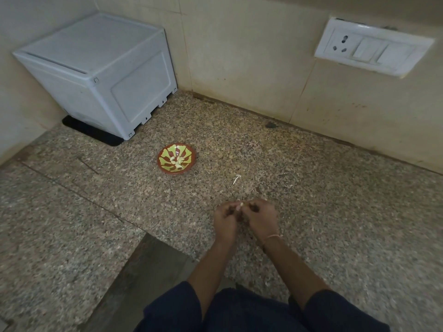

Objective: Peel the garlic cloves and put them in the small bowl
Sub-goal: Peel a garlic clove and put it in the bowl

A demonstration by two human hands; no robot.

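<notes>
Both hands are working together low over the speckled stone counter (pixel 335 212). The left hand (pixel 225 221) is curling its fingers (pixel 227 208) inward and pinching a pale garlic clove (pixel 239 206) at the fingertips. The right hand (pixel 262 219) is curling its fingers (pixel 254 206) toward the same clove and gripping it from the opposite side, so the clove is sitting between the two sets of fingertips, clear of the counter. How much skin is covering the clove is too small to tell. A thin thread band (pixel 272 236) is circling the right wrist. Just beyond the fingertips, a white scrap of peel (pixel 236 179) is lying on the counter. Farther beyond the fingers and off to their left, well apart from them, the small bowl (pixel 165 149), red-rimmed with a green pattern, is standing upright and holding several peeled cloves (pixel 177 161) in its middle. Far beyond the left fingers, a white box (pixel 96 75) is occupying the corner on a black mat (pixel 96 134). Far beyond the right fingers, a white switch plate (pixel 374 47) is hanging on the wall.
</notes>
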